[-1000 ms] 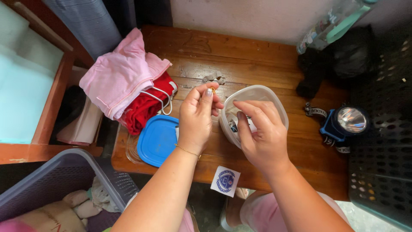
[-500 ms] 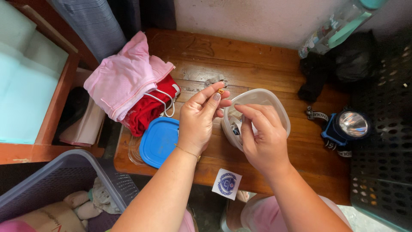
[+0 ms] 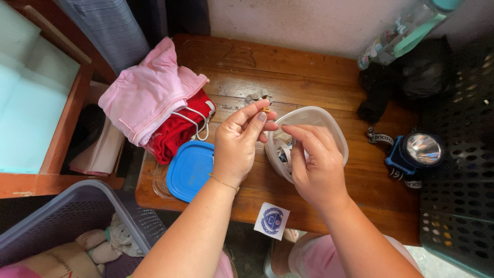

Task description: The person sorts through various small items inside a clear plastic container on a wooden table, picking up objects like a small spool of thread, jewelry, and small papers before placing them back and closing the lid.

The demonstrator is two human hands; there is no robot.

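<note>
Wooden table (image 3: 309, 67): left hand (image 3: 237, 144) fingers pinch small gold piece (image 3: 266, 109) at fingertips

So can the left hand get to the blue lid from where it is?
Probably yes. The blue lid lies flat on the wooden table just beside the left hand, with nothing on top of it. But that hand is pinching a small gold piece, so its fingers are busy.
</note>
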